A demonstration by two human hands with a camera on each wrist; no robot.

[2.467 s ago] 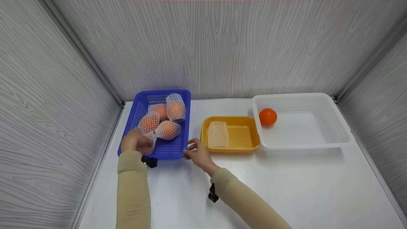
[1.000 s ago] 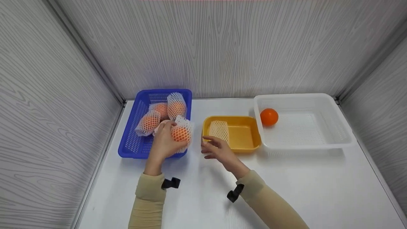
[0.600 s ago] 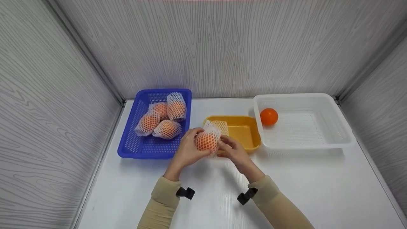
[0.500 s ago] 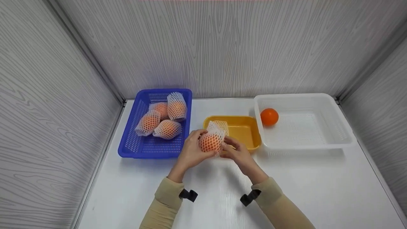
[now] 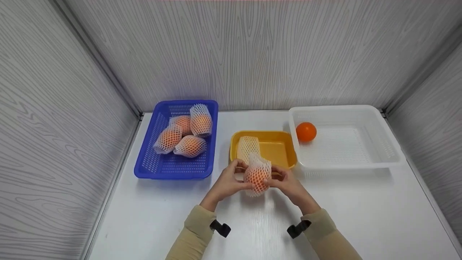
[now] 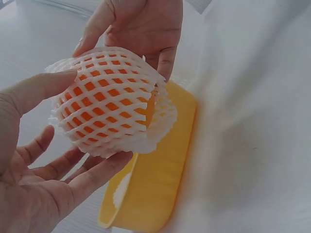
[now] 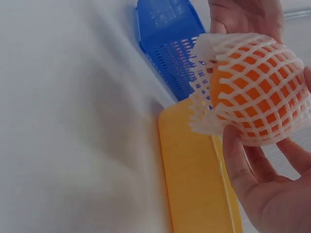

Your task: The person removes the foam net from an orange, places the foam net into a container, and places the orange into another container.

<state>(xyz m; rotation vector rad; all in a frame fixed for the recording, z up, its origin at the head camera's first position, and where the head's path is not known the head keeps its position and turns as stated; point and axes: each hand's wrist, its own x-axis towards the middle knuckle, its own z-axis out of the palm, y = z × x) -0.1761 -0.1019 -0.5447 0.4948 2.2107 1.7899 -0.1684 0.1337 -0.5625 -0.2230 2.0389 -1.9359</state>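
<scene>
An orange in a white foam net [image 5: 257, 178] is held between both hands in front of the yellow tray. My left hand [image 5: 229, 182] grips its left side, thumb on the near face and fingers on the opposite side. On the right, my right hand [image 5: 290, 184] holds it with thumb and fingertips. In the left wrist view the net [image 6: 104, 104] covers most of the fruit, its loose end standing out past the peel. The right wrist view shows bare orange peel [image 7: 221, 90] inside the net's open mouth.
Several netted oranges [image 5: 191, 146] lie in a blue basket [image 5: 212, 144] on the left. A flat foam net [image 5: 248, 146] lies in the yellow tray [image 5: 278, 134]. One bare orange [image 5: 306, 132] sits in the white basket [image 5: 346, 166] at right. Walls stand behind and at both sides.
The left hand took a netted orange from the blue basket and carried it right, then toward the body. The right hand left the basket's corner and came onto the orange's right side.
</scene>
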